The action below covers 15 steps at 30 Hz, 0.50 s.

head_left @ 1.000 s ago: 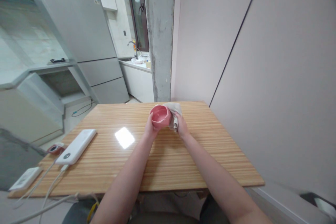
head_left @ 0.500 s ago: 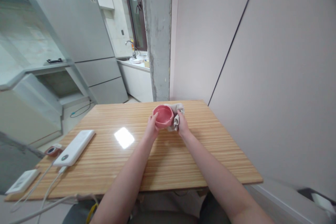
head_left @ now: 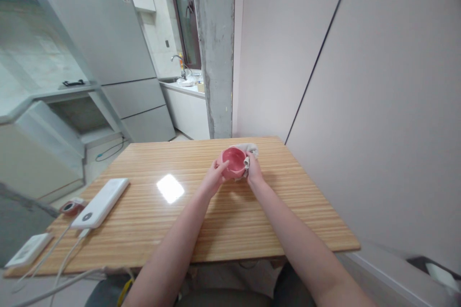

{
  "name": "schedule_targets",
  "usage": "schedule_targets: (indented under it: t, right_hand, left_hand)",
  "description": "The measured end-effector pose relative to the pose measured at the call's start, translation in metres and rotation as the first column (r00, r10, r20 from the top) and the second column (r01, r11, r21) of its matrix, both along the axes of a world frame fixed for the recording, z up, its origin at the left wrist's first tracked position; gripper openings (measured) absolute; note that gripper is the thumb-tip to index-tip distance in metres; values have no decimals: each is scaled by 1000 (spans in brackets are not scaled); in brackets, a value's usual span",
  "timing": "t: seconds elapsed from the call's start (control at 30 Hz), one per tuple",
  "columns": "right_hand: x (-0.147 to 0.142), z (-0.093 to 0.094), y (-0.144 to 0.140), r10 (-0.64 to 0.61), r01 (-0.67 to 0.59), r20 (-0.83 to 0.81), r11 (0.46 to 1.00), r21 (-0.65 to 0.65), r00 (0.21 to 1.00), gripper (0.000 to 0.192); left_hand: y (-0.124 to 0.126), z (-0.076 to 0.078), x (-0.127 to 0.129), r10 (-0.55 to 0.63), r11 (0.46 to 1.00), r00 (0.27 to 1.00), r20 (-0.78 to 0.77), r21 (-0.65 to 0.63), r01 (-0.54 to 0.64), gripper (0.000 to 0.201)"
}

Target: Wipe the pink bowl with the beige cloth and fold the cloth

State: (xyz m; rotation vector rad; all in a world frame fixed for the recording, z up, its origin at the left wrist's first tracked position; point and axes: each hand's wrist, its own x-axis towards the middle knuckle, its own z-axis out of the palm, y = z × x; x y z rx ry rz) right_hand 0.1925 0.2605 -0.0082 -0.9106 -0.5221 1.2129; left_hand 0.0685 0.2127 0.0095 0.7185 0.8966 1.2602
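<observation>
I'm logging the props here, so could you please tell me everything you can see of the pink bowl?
The bowl is small, round and pink, glossy like glazed ceramic, with a plain rim and nothing visible inside. It is held just above the far middle of the table, tilted so its opening faces the camera. The left hand grips its left side, and the right hand presses a pale cloth against its right side and back. Its base is hidden.

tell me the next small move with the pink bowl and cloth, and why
Probably turn the pink bowl a little in the left hand so the cloth, pressed to its right side by the right hand, meets a fresh stretch of rim. The cloth covers only that one side.
</observation>
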Motion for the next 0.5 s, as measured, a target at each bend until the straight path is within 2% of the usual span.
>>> schedule_targets:
  t: [0.1,0.2,0.3,0.4,0.5]
  right_hand:
    - [2,1,0,-21,18,49,999,50,999,24]
    - [-8,-3,-6,-34,27,93,997,72,995,30]
    - [-22,-10,-13,81,-86,71,995,58,994,38]
    - [-27,-14,-15,156,-161,79,985,59,985,43]
    - [-19,-14,-10,88,-101,133,990,99,987,45]
  left_hand:
    - [2,0,-1,49,999,999,14,-5,-49,42]
    - [4,3,1,156,987,986,53,32,-158,41]
    - [2,7,3,269,960,961,59,69,-273,52]
    - [1,8,2,230,970,973,18,75,-231,65]
    - [2,6,-3,87,996,996,-6,20,-87,63]
